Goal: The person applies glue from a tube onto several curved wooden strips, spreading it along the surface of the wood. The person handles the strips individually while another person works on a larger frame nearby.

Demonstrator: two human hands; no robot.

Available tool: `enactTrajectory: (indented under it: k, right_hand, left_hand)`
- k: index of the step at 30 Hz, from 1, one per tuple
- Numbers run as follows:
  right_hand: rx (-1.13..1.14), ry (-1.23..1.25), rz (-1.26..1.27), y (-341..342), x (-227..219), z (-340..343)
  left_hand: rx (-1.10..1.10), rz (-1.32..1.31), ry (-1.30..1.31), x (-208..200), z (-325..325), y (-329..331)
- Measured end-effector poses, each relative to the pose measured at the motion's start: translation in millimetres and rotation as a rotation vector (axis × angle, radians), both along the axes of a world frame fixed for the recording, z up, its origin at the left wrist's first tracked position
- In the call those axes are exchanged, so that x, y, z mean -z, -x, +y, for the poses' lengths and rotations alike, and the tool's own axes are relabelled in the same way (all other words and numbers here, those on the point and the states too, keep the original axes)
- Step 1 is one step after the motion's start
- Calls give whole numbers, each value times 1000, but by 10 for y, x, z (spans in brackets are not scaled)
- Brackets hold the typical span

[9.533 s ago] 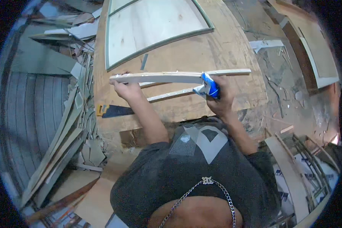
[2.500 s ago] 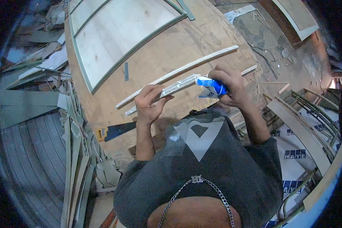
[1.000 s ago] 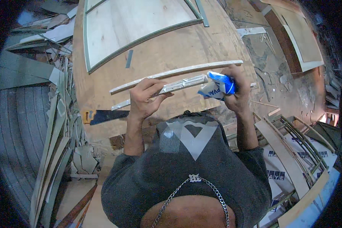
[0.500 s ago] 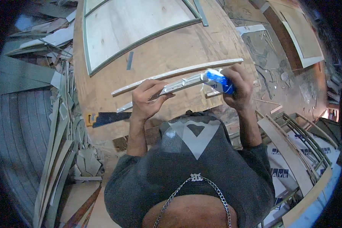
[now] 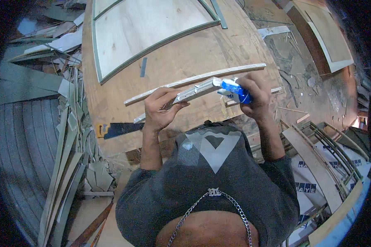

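Observation:
A narrow wooden strip (image 5: 200, 89) with a glossy white coating on its face is pinched between the thumb and fingers of my left hand (image 5: 160, 109). It is raised above the bench and tilted, its far end up to the right. My right hand (image 5: 258, 96) grips a soft blue-and-white packet (image 5: 236, 89) close to that end. Whether the packet touches the strip I cannot tell. Beyond both hands, a second white-faced strip (image 5: 235, 71) lies across the bench. Partly behind my right hand is a shorter strip (image 5: 276, 90).
On the wooden bench (image 5: 181, 53) rest a green-edged framed panel (image 5: 140, 33), a small grey piece (image 5: 143, 67) and a handsaw (image 5: 123, 129) with a yellow handle. Offcuts (image 5: 66, 140) pile up on the left. Narrow frames (image 5: 334, 144) lean at the right.
My right hand has turned the packet slightly at the end of the strip, showing more of its white side. My left hand keeps its pinch, and the strip tilts a little differently.

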State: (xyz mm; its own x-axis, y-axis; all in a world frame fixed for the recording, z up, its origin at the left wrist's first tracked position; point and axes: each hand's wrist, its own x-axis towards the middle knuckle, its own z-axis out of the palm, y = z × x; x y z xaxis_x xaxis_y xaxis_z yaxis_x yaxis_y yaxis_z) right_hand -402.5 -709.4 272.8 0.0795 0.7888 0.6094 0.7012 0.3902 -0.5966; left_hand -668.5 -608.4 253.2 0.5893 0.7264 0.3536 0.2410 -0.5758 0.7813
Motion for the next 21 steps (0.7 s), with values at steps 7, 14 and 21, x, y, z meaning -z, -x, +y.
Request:
enactTrajectory:
  k: [7, 14, 21]
  right_hand:
    - [123, 39, 52, -81, 131, 17]
    - [40, 149, -70, -95, 24, 79]
    - [30, 281, -191, -56, -53, 88]
  left_hand:
    - [-66, 133, -77, -108, -14, 24]
    - [-48, 255, -114, -88, 19, 46]
    - [-7, 331, -186, -134, 32, 69]
